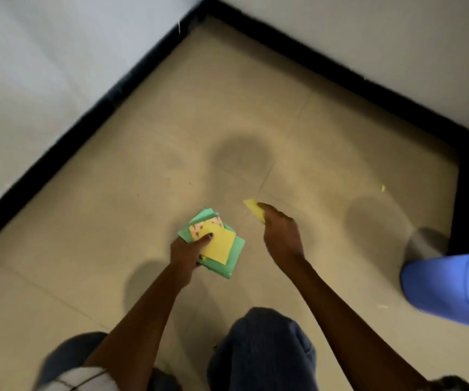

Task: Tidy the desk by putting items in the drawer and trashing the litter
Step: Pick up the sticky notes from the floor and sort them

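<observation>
Denim knees [261,345] fill the bottom of our view, blurred, with both of our bare forearms reaching out over them toward the floor.

Our left hand [188,249] grips a stack of paper squares [222,249]: green sheets underneath, a pinkish patterned one in the middle and a yellow one on top, all slightly fanned. The thumb presses down on the yellow sheet's near edge and the other fingers curl under the stack, so the grip is firmly closed around it. The stack is held in the air above the tiles, tilted a little away from us.

Just beside it, our right hand [280,230] pinches a single yellow paper [253,208] between thumb and fingertips. The paper sticks out past the knuckles toward the far wall, and we cannot tell its full shape because the hand hides part of it. The two hands are near each other but apart, and the loose paper does not touch the stack.

At the right edge, level with our forearm, a blue plastic bin [447,289] leans into view, only part of its rim and wall showing. It stands well apart from both hands.

Farther out, a tiny yellow scrap [383,188] lies on the beige tiled floor [171,136], beyond the right hand and toward the right. Soft shadows fall on the tiles around it. Beyond the floor, a black skirting strip [109,97] runs along the base of two white walls [44,52] that meet in a corner at the top.
</observation>
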